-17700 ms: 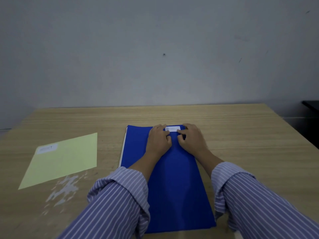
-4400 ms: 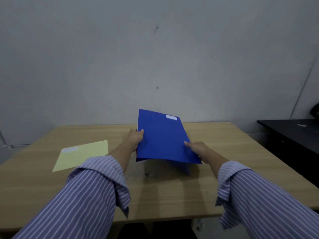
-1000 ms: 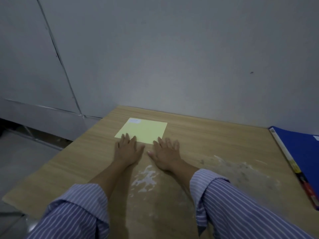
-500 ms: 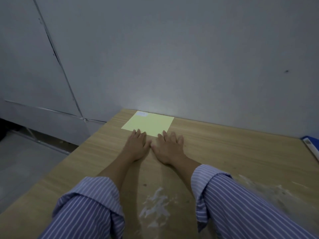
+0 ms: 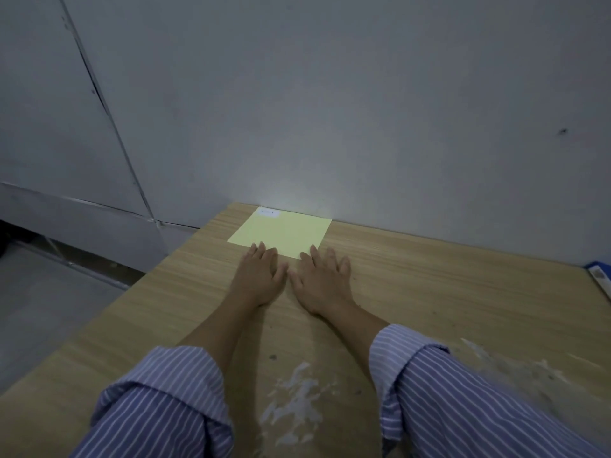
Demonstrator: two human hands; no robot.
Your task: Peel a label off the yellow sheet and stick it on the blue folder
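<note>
Two hands lie flat on the desk [image 5: 429, 285], each grip wide and holding nothing: our left hand [image 5: 257, 279] and right hand [image 5: 322, 282] (thumbs nearly touching) reach the yellow sheet's [image 5: 284, 232] near edge. One label [image 5: 268, 212] sits at its far corner; the blue folder [image 5: 600, 276] peeks in far right.

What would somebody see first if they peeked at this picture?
Probably the yellow sheet, glowing bright at the far edge of the wooden table against the grey wall, with one small white label in its far left corner. Next, the left hand and right hand lying flat and side by side, their fingers just reaching the sheet's near edge.
</note>
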